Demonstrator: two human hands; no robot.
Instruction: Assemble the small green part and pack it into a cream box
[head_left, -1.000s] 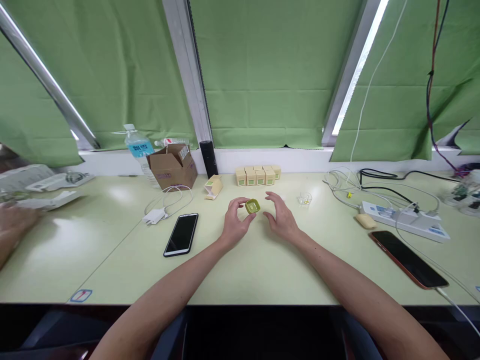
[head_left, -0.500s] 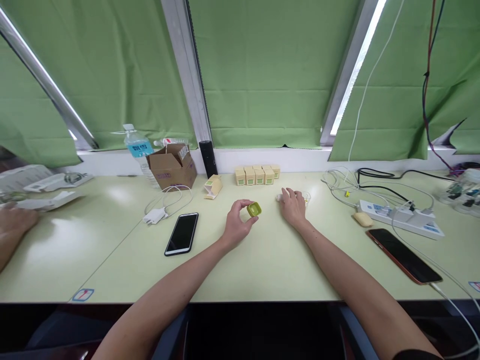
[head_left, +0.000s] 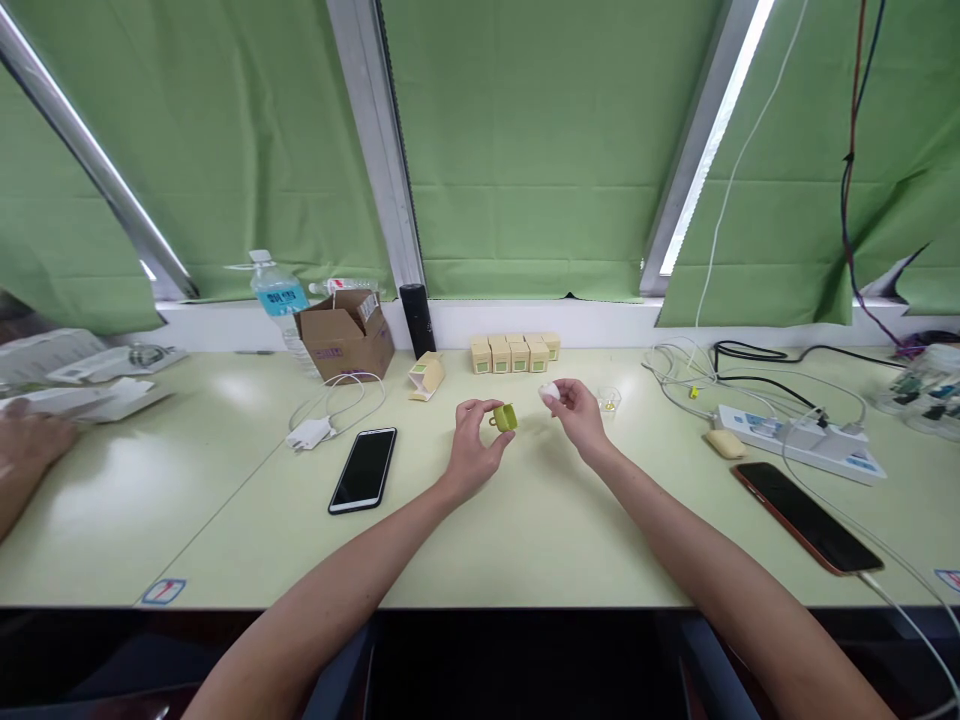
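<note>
Between thumb and fingers, my left hand [head_left: 474, 445] grips a small olive-green case [head_left: 505, 417] with a loop on its side, its hollow turned to the right. A little to the right, my right hand [head_left: 579, 415] pinches a small white rounded piece [head_left: 550, 392], raised off the table. Just beyond that hand stands a small clear cup [head_left: 609, 401] with something yellowish inside. Behind the hands sits a row of several small tan boxes [head_left: 511, 356]. One opened tan box [head_left: 426, 376] lies on its side to their left.
A black phone [head_left: 363, 470] and a white charger [head_left: 310, 433] lie on the left, near a brown carton [head_left: 345, 335] and a water bottle [head_left: 280, 300]. On the right are a power strip [head_left: 799, 440], cables and another phone [head_left: 806, 516]. A co-worker's hand [head_left: 34, 440] is at far left.
My right hand has lifted the white piece and moved left toward the green case, uncovering the clear cup. The green case has turned in my left hand, and its loop now shows.
</note>
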